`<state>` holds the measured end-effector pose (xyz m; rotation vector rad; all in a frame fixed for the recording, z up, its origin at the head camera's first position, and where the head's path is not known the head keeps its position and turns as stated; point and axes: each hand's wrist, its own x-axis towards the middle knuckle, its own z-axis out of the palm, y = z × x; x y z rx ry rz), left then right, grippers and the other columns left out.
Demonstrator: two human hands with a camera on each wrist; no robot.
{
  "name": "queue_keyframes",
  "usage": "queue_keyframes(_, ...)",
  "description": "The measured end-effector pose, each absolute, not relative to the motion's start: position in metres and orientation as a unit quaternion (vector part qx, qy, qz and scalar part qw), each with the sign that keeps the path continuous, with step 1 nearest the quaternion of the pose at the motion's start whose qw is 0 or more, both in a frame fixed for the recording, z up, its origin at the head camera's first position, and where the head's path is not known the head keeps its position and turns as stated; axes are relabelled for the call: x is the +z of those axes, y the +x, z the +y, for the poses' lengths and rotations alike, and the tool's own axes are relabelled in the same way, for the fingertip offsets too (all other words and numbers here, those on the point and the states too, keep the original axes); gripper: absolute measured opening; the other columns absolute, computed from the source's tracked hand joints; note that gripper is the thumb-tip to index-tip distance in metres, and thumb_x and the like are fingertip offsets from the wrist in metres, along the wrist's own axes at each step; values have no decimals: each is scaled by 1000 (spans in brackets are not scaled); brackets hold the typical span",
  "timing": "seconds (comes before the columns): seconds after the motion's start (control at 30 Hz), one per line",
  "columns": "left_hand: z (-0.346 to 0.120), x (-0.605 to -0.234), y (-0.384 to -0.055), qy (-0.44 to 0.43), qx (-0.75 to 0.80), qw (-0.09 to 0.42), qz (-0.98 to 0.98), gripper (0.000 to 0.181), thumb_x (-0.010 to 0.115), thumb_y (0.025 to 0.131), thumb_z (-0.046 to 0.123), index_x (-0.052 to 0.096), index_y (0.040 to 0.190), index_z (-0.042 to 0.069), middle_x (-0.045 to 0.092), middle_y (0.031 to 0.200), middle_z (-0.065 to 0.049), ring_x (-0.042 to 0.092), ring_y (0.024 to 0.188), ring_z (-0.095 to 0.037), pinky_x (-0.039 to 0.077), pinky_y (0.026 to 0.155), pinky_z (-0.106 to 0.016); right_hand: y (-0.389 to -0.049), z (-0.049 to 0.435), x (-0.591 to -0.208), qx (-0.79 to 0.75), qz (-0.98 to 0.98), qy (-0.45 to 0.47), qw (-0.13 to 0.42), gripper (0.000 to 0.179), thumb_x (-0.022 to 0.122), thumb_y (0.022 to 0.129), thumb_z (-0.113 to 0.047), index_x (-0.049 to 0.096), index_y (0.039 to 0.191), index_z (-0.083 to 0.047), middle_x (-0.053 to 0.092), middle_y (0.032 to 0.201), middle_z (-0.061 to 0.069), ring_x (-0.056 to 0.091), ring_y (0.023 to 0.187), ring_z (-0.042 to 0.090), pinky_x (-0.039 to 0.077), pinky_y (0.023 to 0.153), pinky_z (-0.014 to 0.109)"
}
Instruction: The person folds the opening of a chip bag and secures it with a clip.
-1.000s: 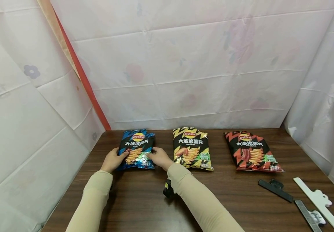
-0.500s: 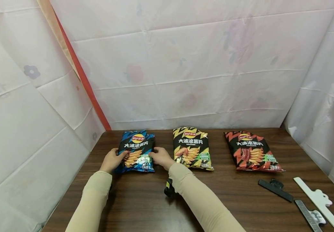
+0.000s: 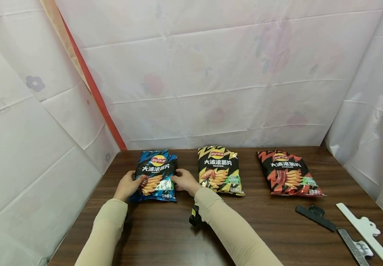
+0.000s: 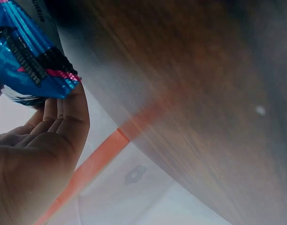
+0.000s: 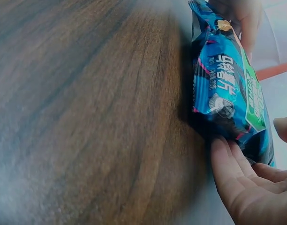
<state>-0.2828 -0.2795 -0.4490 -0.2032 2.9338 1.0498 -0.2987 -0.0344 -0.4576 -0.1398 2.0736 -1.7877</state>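
A blue and black bag of potato chips [image 3: 156, 173] lies face up at the left of the table, its printed front towards me. My left hand [image 3: 126, 186] grips the bag's left side, the thumb over the front. At the opposite side, my right hand [image 3: 186, 181] holds the right edge. In the right wrist view, the fingers [image 5: 225, 164] of that hand reach low along the bag's side while the thumb stands above it. The left wrist view shows the left fingers [image 4: 78, 110] behind a crimped blue corner of the bag.
Right of the blue bag lie a yellow and black chip bag [image 3: 218, 170] and a red and black one [image 3: 289, 173]. A black clip [image 3: 316, 218], a white clip [image 3: 364, 231] and a grey clip [image 3: 354, 246] sit at the front right. Pale sheets [image 3: 228, 74] enclose the wooden table [image 3: 165, 232].
The blue bag has slid slightly towards me, its near edge lower in the head view. Both hands stay at its sides. The other bags and the clips have not moved.
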Motion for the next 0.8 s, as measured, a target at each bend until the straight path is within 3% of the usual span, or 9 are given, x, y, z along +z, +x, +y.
queue_keyframes(0.33,-277,-451,-276,-70,366,6,928,69,51,100,44,36,144,-7,49,135,-32,50,117,-41,40,104,-60,-296,-30,-458,-639,737,-45,216,62,58,99,-21,32,152,-4,62,119,23,69,94,32,57,83,42)
queue_keyframes(0.63,-275,-451,-267,-51,377,4,925,69,53,100,45,36,143,-7,52,127,-28,52,109,-36,44,99,-56,-289,-27,-453,-625,748,-66,213,64,61,98,-23,32,153,-6,59,125,21,68,95,28,57,84,42)
queue_keyframes(0.8,-273,-449,-261,-39,375,4,926,70,53,99,46,36,140,-7,52,128,-28,52,110,-36,44,99,-56,-284,-26,-449,-621,754,-70,201,64,61,98,-24,33,151,-3,56,128,21,65,105,30,55,88,43)
